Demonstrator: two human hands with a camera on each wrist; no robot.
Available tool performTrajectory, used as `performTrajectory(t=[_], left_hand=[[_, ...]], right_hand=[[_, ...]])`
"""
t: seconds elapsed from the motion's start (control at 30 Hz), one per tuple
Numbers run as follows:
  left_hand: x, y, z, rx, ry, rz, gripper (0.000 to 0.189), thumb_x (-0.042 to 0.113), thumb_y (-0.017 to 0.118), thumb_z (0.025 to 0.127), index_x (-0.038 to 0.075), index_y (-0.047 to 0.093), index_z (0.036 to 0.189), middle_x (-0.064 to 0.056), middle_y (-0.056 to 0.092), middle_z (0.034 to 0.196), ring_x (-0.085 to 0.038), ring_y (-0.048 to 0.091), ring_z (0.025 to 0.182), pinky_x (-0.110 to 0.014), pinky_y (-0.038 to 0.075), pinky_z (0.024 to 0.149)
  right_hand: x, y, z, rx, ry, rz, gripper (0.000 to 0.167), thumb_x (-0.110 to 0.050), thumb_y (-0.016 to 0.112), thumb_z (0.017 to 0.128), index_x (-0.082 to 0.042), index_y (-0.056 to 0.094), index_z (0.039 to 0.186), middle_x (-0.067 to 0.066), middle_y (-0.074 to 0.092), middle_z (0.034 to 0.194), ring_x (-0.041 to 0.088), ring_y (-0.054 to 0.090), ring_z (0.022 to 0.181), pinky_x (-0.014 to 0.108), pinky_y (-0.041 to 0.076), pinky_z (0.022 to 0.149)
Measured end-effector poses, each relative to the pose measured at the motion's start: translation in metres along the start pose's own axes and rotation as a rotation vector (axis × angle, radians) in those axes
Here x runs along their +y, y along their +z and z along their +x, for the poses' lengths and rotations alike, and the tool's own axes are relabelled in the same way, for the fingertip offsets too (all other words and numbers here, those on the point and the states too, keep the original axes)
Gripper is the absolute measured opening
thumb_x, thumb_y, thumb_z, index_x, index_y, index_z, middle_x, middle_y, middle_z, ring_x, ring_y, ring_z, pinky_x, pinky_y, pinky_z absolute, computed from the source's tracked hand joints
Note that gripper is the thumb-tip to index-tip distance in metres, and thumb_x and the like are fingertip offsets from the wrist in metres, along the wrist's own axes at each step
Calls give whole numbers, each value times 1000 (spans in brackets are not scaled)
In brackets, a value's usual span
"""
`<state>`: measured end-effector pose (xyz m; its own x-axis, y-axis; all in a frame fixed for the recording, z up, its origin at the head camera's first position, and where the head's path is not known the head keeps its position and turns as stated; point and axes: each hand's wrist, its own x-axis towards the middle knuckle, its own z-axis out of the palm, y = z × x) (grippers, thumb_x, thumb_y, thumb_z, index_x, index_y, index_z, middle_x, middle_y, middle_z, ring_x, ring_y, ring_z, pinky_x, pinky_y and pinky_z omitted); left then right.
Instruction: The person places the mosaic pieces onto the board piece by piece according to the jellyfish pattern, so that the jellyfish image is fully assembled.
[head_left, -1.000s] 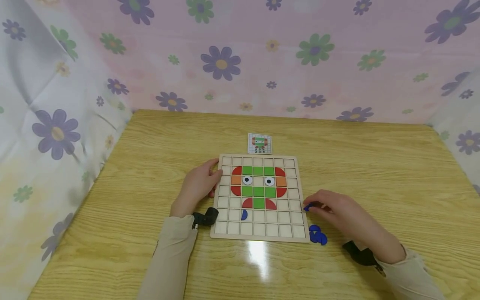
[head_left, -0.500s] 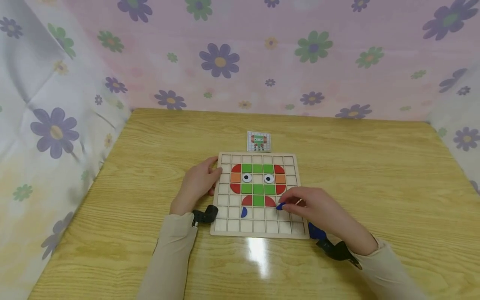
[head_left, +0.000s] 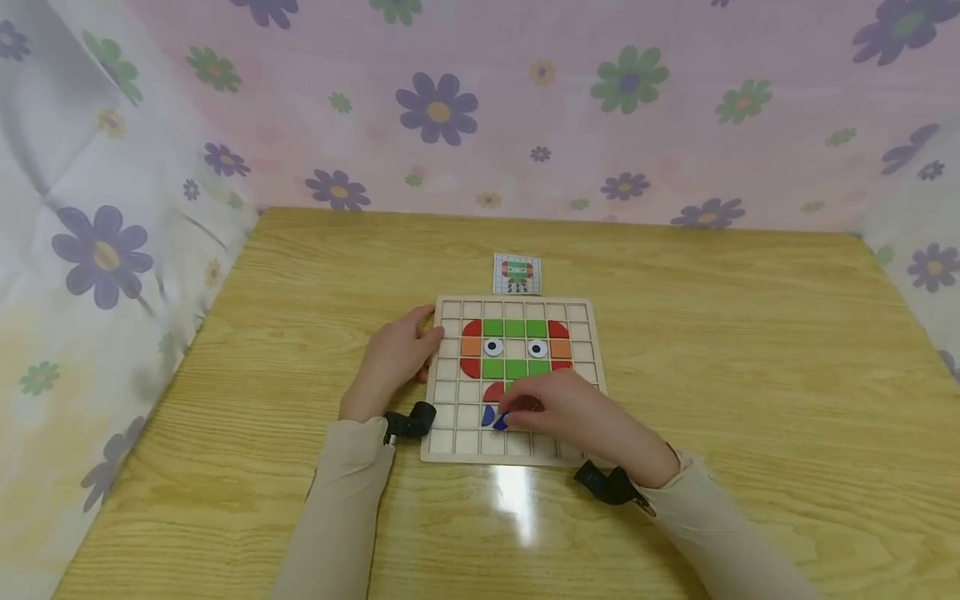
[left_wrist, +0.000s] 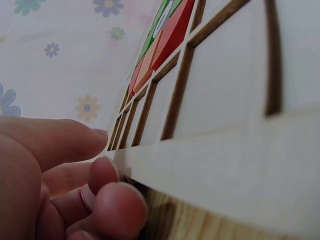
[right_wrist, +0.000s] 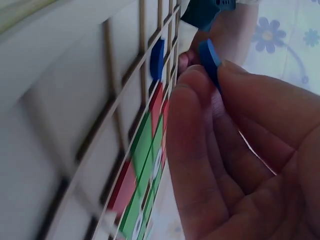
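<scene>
A wooden grid board [head_left: 444, 440] lies on the table, bearing a figure of green squares [head_left: 514, 328], red quarter-rounds [head_left: 471, 368], orange squares [head_left: 471, 347] and two googly-eye discs [head_left: 492, 347]. My left hand [head_left: 393, 358] holds the board's left edge, with its fingertips [left_wrist: 120, 207] against the rim in the left wrist view. Between thumb and finger, my right hand [head_left: 581, 408] pinches a blue half-circle piece [right_wrist: 210, 60], held over the lower grid cells. Just left of it, another blue half-circle piece [right_wrist: 157, 59] lies in a cell. The right hand covers part of the figure.
Behind the board lies a small pattern card [head_left: 517, 273] printed with a similar figure. The wooden table [head_left: 712, 333] ends at a flowered cloth [head_left: 510, 108] at the back. The right forearm covers the spot of the loose blue pieces.
My right hand has carried the blue half-circle piece leftward from beside the board's right edge to next to the placed blue one. My left hand stays at the left edge.
</scene>
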<state>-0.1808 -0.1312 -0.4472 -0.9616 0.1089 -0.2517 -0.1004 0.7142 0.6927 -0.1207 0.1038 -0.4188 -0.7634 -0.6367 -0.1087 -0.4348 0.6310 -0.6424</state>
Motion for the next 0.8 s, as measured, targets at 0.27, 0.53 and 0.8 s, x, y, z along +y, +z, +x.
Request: performTrajectory(t=[0.27, 0.53, 0.8], left_hand=[[-2, 0, 1, -1, -10, -24, 50, 36, 46, 91, 22, 34, 138, -4, 56, 60, -18, 55, 44, -30, 41, 44], [0, -1, 2, -2, -19, -25, 50, 37, 46, 91, 22, 34, 138, -4, 57, 61, -18, 55, 44, -29, 40, 44], [-3, 0, 2, -2, -23, -28, 50, 36, 46, 91, 23, 34, 138, -4, 56, 60, -18, 55, 44, -30, 40, 43]], right_hand=[[-8, 11, 12, -59, -58, -80, 4, -24, 64, 82, -24, 67, 85, -21, 57, 79, -2, 53, 75, 23, 43, 71], [-13, 19, 12, -73, -98, -127, 5, -18, 64, 82, -21, 68, 83, -17, 58, 78, -2, 52, 72, 22, 43, 69], [-20, 27, 12, -9, -107, -201, 3, -19, 65, 81, -19, 67, 82, -16, 57, 76, -2, 49, 67, 22, 42, 65]])
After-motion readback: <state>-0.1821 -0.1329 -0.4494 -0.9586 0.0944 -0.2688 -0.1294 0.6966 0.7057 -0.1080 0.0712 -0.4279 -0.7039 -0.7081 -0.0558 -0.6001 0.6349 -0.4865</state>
